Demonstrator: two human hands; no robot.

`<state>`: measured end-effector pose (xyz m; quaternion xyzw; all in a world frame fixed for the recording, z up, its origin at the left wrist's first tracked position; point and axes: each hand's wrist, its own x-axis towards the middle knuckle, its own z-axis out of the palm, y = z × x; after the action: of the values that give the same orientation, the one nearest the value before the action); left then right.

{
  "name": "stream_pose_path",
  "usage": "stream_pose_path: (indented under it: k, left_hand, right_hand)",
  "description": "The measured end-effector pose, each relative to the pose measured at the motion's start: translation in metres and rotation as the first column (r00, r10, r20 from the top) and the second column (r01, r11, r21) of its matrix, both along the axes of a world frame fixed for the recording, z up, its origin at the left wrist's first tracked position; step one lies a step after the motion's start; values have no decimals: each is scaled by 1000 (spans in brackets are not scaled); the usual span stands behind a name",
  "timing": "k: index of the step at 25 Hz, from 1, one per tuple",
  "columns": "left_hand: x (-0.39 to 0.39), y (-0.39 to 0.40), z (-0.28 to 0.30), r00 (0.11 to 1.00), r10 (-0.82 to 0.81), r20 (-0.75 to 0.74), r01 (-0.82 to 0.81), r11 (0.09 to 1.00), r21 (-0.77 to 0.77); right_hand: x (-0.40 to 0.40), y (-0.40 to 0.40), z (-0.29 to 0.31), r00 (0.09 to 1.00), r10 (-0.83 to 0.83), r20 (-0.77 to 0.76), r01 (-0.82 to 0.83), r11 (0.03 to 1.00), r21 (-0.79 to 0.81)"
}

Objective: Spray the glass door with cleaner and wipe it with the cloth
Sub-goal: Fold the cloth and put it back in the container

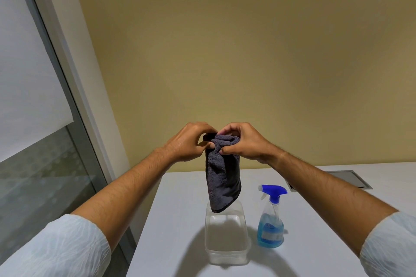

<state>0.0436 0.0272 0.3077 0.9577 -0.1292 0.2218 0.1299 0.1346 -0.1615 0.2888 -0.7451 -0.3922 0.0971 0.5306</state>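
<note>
A dark grey fluffy cloth (221, 177) hangs in the air above the table, pinched at its top edge by both hands. My left hand (188, 141) grips its upper left corner and my right hand (244, 141) grips its upper right. The cloth's lower end dangles just over a clear plastic container (226, 254). A spray bottle (271, 220) with a blue trigger head and blue liquid stands upright on the table, right of the container. The glass door (42, 175) with a grey metal frame is at the left, its upper part covered by a white blind.
The white table (315, 254) fills the lower right, its left edge near the door frame. A grey recessed cable hatch (351, 179) sits in the table at the back right. A yellow wall (247, 51) stands behind the table.
</note>
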Motion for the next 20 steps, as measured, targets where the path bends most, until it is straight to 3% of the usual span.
stream_pose_path:
  k: [9, 14, 20]
  left_hand:
    - [-1, -3, 2, 995, 93, 44, -85, 984, -159]
    - [-3, 12, 9, 974, 205, 92, -163, 925, -342]
    - [-4, 18, 10, 957, 277, 87, -211, 871, -444]
  right_hand:
    - [5, -10, -8, 991, 87, -98, -76, 991, 111]
    - [16, -31, -42, 977, 64, -203, -59, 998, 33]
    - [16, -30, -58, 978, 94, -189, -90, 996, 28]
